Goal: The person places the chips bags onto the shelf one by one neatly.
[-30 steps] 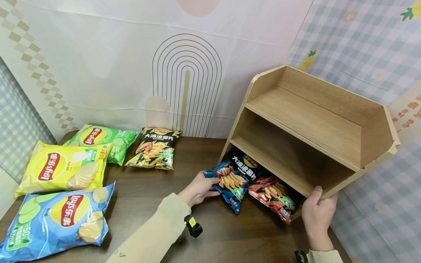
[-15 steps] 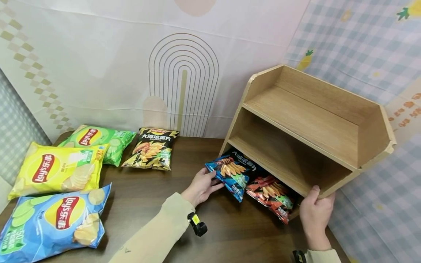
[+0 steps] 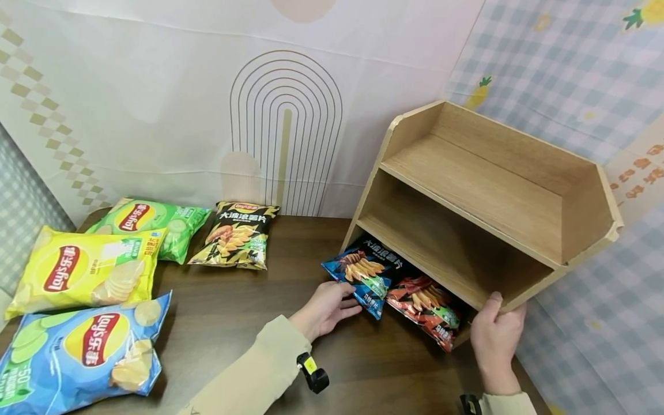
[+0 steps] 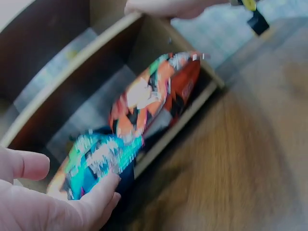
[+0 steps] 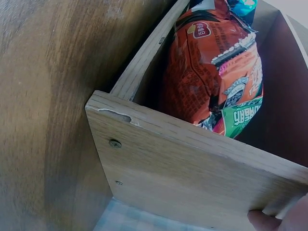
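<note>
A dark blue bag of chips (image 3: 365,276) lies partly inside the bottom compartment of a wooden shelf (image 3: 477,190), its near end sticking out. My left hand (image 3: 327,311) is at that end, thumb and fingers spread apart; in the left wrist view the fingers (image 4: 98,197) touch or nearly touch the bag. Beside it a red bag of chips (image 3: 425,305) sits in the same compartment, also jutting out a little. My right hand (image 3: 498,340) grips the shelf's lower right side, thumb over the edge of the board. Its far fingers are hidden behind the side panel.
On the table (image 3: 228,323) at the left lie a green chip bag (image 3: 155,222), a yellow one (image 3: 88,268) and a light blue one (image 3: 88,357). A black chip bag (image 3: 236,233) lies near the back cloth. Cloth walls (image 3: 171,104) surround the table.
The blue bag's near end has moved inward toward the shelf. My left hand has loosened from its corner and slid slightly toward the front. The right hand keeps its grip on the shelf.
</note>
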Demonstrator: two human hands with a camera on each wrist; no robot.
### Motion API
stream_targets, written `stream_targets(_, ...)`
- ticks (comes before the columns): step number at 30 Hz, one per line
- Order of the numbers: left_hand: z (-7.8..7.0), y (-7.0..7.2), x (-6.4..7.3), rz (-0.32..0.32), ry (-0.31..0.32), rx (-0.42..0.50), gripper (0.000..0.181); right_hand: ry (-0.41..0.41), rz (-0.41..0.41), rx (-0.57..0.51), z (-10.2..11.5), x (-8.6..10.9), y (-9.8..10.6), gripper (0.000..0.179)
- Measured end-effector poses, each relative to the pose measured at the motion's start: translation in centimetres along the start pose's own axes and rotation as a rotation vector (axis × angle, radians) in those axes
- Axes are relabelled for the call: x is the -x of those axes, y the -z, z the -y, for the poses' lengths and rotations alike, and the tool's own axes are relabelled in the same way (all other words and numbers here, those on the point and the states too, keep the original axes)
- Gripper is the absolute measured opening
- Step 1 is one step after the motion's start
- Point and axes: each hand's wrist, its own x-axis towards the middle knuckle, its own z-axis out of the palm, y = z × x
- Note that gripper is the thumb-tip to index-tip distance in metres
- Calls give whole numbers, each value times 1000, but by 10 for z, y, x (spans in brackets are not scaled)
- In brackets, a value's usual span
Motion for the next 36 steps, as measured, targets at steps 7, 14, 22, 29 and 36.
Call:
stream_targets(7,-3,-12,9,55,1,41,26,-6,12,-4,1,0,0,46)
stream_targets(14,-2,-14,-6,132,12,82,54,-19,29,-11,2,1,-2,46)
stream_targets(22,6,6,-11,196,46,-34,49,6,18,-17,1,0,1,44)
stream_targets(29,-19,36,7,104,-56,-275,58,-10,4,-8,-1,-1,1,46)
stream_targets(36,-68,75,29,-102,-318,-588,49,-15,6,-8,1,-1,-1,45)
